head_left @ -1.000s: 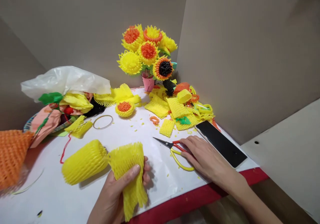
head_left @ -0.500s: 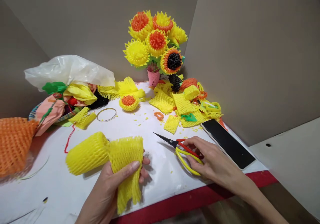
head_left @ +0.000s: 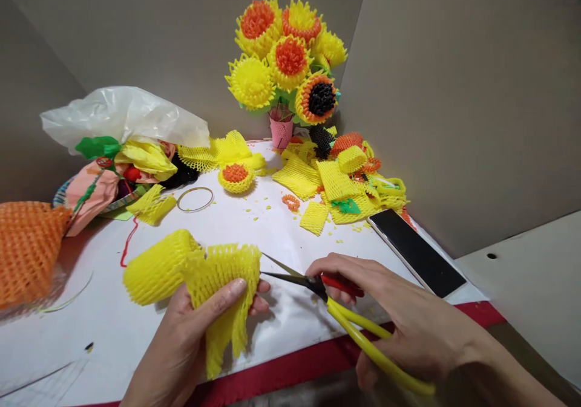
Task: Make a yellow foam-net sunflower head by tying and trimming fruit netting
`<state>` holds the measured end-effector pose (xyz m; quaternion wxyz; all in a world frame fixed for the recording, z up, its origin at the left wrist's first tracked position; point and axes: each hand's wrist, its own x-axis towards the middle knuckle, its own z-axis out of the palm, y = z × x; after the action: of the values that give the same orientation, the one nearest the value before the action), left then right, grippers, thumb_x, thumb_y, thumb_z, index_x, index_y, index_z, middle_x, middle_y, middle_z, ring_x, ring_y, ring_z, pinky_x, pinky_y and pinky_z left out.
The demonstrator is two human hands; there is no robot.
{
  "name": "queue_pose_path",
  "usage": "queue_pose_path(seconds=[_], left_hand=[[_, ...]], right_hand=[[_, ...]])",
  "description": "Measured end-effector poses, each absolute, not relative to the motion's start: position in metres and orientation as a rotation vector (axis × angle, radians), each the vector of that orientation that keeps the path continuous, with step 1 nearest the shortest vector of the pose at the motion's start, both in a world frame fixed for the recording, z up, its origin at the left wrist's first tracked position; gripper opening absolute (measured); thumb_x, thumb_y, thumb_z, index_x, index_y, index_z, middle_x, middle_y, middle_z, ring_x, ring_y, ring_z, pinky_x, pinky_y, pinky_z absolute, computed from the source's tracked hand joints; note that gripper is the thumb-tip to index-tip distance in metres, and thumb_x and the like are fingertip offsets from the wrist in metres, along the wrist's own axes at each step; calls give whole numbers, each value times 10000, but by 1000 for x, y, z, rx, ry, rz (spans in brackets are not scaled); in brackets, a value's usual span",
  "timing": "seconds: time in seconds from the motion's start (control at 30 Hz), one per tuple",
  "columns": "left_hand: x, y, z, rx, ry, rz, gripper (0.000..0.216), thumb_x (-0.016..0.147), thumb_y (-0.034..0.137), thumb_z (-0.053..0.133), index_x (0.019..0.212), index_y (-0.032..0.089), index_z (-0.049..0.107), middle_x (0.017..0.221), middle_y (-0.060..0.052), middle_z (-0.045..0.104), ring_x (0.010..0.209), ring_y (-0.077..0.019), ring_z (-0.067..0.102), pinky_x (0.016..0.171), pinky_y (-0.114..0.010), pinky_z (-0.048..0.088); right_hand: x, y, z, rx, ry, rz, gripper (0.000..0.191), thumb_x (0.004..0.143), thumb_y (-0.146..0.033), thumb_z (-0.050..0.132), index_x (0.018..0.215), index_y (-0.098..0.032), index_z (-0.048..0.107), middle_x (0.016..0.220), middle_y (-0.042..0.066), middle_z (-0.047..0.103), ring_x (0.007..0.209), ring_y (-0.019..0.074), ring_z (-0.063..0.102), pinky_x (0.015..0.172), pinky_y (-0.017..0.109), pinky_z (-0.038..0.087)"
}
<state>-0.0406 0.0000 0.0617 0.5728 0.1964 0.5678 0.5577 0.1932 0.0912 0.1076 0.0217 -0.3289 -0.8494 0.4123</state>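
Observation:
A piece of yellow foam netting is pinched under the thumb of my left hand, its lower end cut into hanging strips. Behind it a rolled yellow foam net sleeve lies on the table, and the two meet at the edge. My right hand grips scissors with red and yellow handles. Their dark blades are parted, tips pointing left, close by the top right edge of the netting. Part of my left fingers is hidden behind the netting.
Foam flowers stand in a pink pot at the back. Yellow netting scraps are heaped beside a phone. On the left are a plastic bag, a bangle, orange netting and a small finished flower.
My right hand has brought the scissors leftward toward the netting and their blades have opened. My left hand has shifted slightly left, still holding the netting. The view has tilted a little.

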Motion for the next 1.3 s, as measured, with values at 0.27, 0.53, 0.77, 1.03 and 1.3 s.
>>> queue_pose_path(seconds=[0.27, 0.53, 0.77, 1.03, 1.3], left_hand=[[-45, -1, 50, 669, 1373, 1258, 342, 706, 437, 828, 856, 137, 768, 788, -92, 775, 696, -236, 727, 608, -230, 579], [-36, 6, 60, 474, 1270, 1318, 354, 651, 308, 891, 925, 142, 741, 783, -91, 784, 659, -229, 736, 564, -235, 590], [-22, 8, 62, 603, 1168, 1117, 281, 707, 280, 852, 910, 148, 709, 805, -66, 766, 682, -208, 720, 630, -259, 589], [-16, 4, 54, 749, 1125, 972, 278, 769, 328, 812, 954, 184, 663, 789, -14, 740, 700, -169, 695, 636, -211, 543], [-15, 0, 40, 839, 1034, 807, 285, 821, 428, 735, 833, 145, 706, 705, -48, 694, 646, -159, 613, 604, -233, 462]], right_hand=[[195, 86, 107, -974, -2722, 1306, 658, 710, -253, 727, 1338, -285, 532, 1357, 37, 596, 1222, 255, 571, 1043, 350, 454], [200, 90, 96, -973, -2619, 1334, 688, 701, -313, 753, 1355, -251, 549, 1377, 96, 576, 1263, 329, 531, 1055, 437, 432], [166, 92, 83, -1048, -1846, 1570, 701, 567, -270, 877, 1183, -269, 544, 937, -8, 634, 823, 181, 612, 740, 296, 516], [137, 89, 61, -681, -1652, 1570, 478, 726, -122, 763, 1128, -275, 554, 970, -35, 576, 913, 108, 584, 788, 203, 492], [135, 84, 66, -709, -1718, 1552, 605, 649, -158, 832, 1169, -258, 541, 1077, -9, 592, 1014, 157, 584, 866, 261, 473]])
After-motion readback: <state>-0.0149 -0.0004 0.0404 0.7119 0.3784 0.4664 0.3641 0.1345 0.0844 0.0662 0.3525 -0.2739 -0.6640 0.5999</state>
